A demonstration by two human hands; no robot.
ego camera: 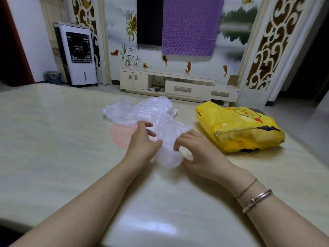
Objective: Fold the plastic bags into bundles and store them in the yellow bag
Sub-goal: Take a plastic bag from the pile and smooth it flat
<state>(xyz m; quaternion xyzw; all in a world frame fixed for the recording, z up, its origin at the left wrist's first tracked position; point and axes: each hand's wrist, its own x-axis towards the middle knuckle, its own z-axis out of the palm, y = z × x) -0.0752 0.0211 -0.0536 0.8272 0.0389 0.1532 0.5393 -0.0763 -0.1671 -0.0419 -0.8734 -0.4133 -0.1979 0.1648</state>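
while my left hand (pixel 144 139) and right hand (pixel 194 148) pinch the clear plastic bag (pixel 160 120) on the table (pixel 53 139) beside the yellow bag (pixel 240 129), it looks light, crinkly, slippery; i'd grip its gathered near end.

Pale table (pixel 53 139), white air cooler (pixel 78 54), low TV cabinet (pixel 178 86), purple cloth (pixel 190 25), teal bin (pixel 53 77)

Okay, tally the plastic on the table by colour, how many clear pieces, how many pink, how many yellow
Clear: 1 crumpled heap, both hands on it; separate bags in it cannot be told apart
Pink: 1 piece, partly under the clear heap
Yellow: 1 bag
Total: 3
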